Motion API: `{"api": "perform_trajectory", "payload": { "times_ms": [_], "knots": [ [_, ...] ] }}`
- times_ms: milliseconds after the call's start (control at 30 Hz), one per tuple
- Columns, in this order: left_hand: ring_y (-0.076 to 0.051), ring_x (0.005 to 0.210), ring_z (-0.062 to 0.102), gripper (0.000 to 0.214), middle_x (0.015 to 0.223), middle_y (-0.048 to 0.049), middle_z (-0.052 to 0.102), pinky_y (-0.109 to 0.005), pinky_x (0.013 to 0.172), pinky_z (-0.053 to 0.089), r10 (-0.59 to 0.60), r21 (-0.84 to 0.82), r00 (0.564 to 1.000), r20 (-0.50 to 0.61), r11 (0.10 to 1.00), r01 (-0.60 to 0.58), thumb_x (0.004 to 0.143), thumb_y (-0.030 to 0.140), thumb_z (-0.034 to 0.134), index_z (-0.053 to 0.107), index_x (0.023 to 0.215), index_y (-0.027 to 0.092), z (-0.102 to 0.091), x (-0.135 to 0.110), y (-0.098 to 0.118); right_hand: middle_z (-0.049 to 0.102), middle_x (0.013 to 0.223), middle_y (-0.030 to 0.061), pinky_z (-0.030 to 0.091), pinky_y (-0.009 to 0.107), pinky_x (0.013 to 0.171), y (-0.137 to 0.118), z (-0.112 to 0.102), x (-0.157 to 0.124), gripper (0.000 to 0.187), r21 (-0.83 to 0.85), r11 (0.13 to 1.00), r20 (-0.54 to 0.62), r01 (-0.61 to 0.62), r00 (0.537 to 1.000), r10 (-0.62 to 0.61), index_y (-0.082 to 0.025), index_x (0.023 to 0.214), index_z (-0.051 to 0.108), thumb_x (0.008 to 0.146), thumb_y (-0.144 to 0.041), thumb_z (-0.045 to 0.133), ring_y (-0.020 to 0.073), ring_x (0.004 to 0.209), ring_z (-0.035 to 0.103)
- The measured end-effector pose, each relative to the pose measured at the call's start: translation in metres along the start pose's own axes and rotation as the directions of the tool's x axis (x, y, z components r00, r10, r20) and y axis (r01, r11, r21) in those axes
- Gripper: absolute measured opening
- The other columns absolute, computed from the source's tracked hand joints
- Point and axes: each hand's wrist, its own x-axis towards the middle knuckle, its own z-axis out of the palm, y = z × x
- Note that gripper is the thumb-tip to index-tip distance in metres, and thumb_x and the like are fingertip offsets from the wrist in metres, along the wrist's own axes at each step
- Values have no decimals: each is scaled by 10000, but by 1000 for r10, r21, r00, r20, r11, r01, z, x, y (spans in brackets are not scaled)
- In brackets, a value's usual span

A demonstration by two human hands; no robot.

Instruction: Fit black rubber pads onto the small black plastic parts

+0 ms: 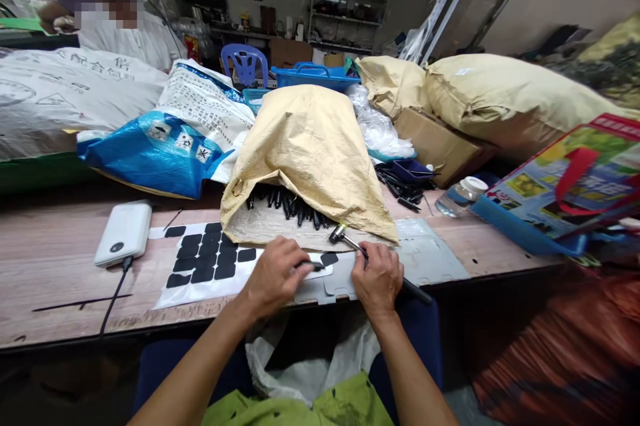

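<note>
My left hand (275, 274) is closed on a small black stick-like part (316, 267), pressing it down onto a grey plate (345, 283) at the table's front edge. My right hand (379, 277) grips a small hammer (345, 237); its metal head points up and left, and its black handle sticks out behind my wrist. Just beyond my hands a tan woven sack (310, 159) lies open, with several black parts (285, 203) spilling from its mouth. Left of my hands lies a white sheet of black rounded square pads (205, 259).
A white power bank (123, 233) with a black cable lies at the left. Behind are a blue-and-white sack (170, 139), more tan sacks, a cardboard box (435, 143), a water bottle (460, 196) and a colourful bag (575, 179). Another person sits at far left.
</note>
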Motion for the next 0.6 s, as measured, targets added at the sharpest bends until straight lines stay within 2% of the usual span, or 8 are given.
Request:
{"api": "perform_trajectory", "payload": {
  "times_ms": [67,100,167,267,333,367,467,600],
  "knots": [
    [-204,880,613,302,938,-57,699,-333,802,442,42,-78,985,166,996,-29,1034,404,449,691,1035,224,8,-22,27,649,998,54,289,359,792,0,0,0,157,0,1000,6,1,1000,-1,-226,1048,694,904,-221,631,245,948,485],
    [-195,857,632,279,922,-43,707,-316,779,450,41,-98,962,271,995,-14,1030,403,460,684,1045,238,15,-33,37,649,998,54,289,359,794,0,-1,0,157,0,1000,9,1,1000,-1,-225,1049,694,904,-222,633,246,951,487],
    [-210,851,665,227,900,-44,718,-312,742,462,-83,0,908,411,996,91,997,381,511,685,976,235,36,-55,46,649,1003,57,287,360,798,0,-1,0,157,-2,1000,13,2,1000,-2,-222,1048,693,902,-225,634,248,957,490],
    [-287,918,703,197,988,-111,742,-371,778,496,-352,263,801,484,932,250,942,303,543,698,990,192,69,-78,34,651,1010,57,283,361,801,1,0,1,159,-5,1000,11,6,1000,-6,-221,1044,692,896,-224,636,252,961,491],
    [-331,999,700,225,1023,-153,743,-407,820,510,-465,357,731,500,879,316,919,275,544,710,1032,172,84,-86,22,651,1010,58,280,362,799,1,1,1,160,-5,1000,7,10,1000,-10,-221,1043,692,893,-223,635,253,959,490],
    [-340,1032,694,241,1040,-161,740,-420,846,512,-490,372,711,505,866,334,906,266,552,708,1063,171,88,-88,18,651,1006,58,279,362,798,1,1,1,160,-5,1000,5,12,1000,-12,-221,1042,692,893,-225,634,254,957,489],
    [-336,1072,673,294,1104,-157,719,-449,908,505,-473,321,707,526,880,350,885,278,565,681,1141,193,84,-90,18,648,994,61,278,366,792,1,1,1,159,-4,1000,-2,22,1000,-22,-220,1041,691,896,-227,626,256,952,485],
    [-306,1117,622,243,1150,-84,686,-462,962,479,-317,109,784,533,945,308,856,287,580,684,1075,294,55,-97,31,645,985,69,276,371,781,2,0,1,167,0,999,-13,40,999,-40,-214,1044,686,890,-217,620,259,944,480]
  ]
}}
